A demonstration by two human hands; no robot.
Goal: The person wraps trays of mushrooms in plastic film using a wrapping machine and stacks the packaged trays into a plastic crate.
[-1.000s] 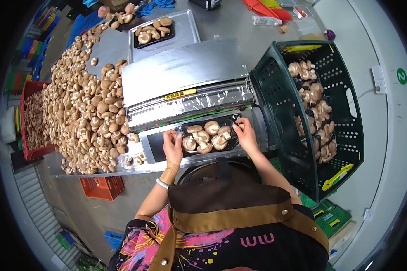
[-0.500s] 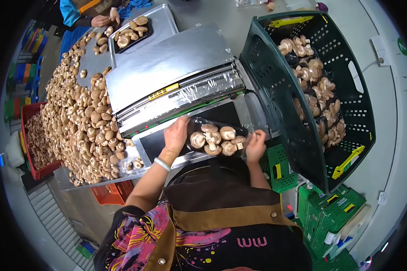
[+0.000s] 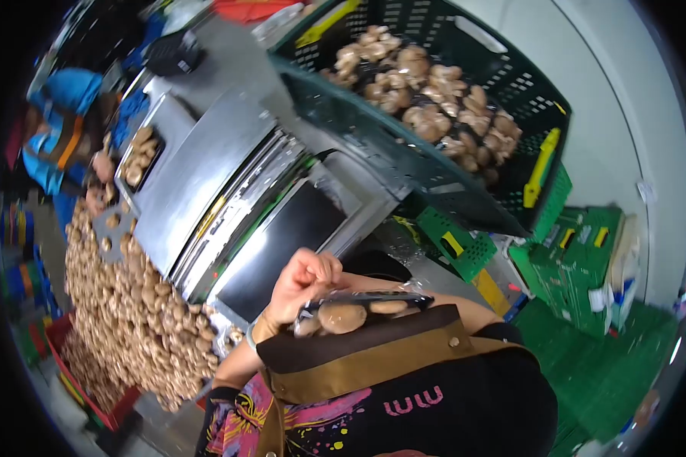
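Observation:
In front of my apron a black tray of mushrooms [image 3: 343, 317] covered in clear film is tipped up toward me. My left hand [image 3: 301, 283], with a pale band at its wrist, is at the tray's left end. Its fingers are curled together, and what they pinch is hidden. My right forearm [image 3: 465, 306] reaches across behind the tray toward my left hand. The fingers of my right hand cannot be made out there. Beyond my hands is the wrapping machine [image 3: 206, 194] with its black plate [image 3: 290, 242].
A dark green crate [image 3: 343, 103] with several wrapped mushroom trays stands ahead right. Loose mushrooms [image 3: 133, 312] cover the table at left, beside a red crate [image 3: 103, 407]. Across the table are a co-worker's hands [image 3: 100, 179] near another mushroom tray [image 3: 140, 158]. Green crates [image 3: 579, 263] are stacked at right.
The view has swung to the right. The mushroom tray has come off the machine's front toward my body and tilted up. My right hand has moved from the tray's right end to behind it.

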